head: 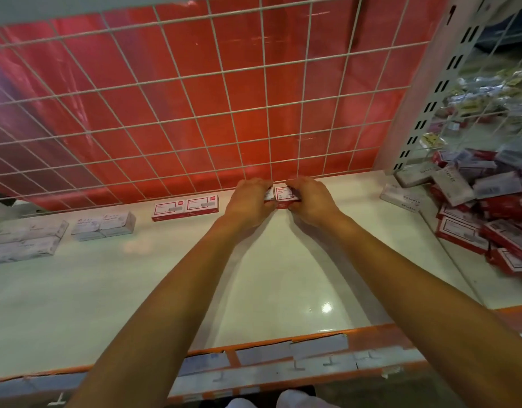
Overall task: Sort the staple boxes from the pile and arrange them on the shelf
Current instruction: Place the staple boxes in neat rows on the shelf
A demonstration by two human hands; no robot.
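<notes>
The person's bare forearms (171, 290) reach out over the shelf's front lip (318, 346), an orange strip patched with white paper label slips, some torn at the edges. Beyond it the shelf board (195, 290) is smooth, glossy and off-white, with a bright spot of reflected light near the front. At the back stands a white wire grid (195, 113) of square cells, with a shiny red sheet (165, 69) behind it; a white perforated upright (430, 98) closes the bay on the right. The left hand (248, 201) and right hand (309, 198) meet at the rear of the board, just before the grid, fingers curled round the two ends of a small pair of red-and-white staple boxes (284, 193) held between them and resting on the board. Left of them lie two more red-and-white boxes (184, 207) side by side, then two white boxes (104, 225), then a further white group (24, 242) at the edge. On the right, past the upright, a loose pile (483, 207) of red and white cartons lies jumbled at all angles.
</notes>
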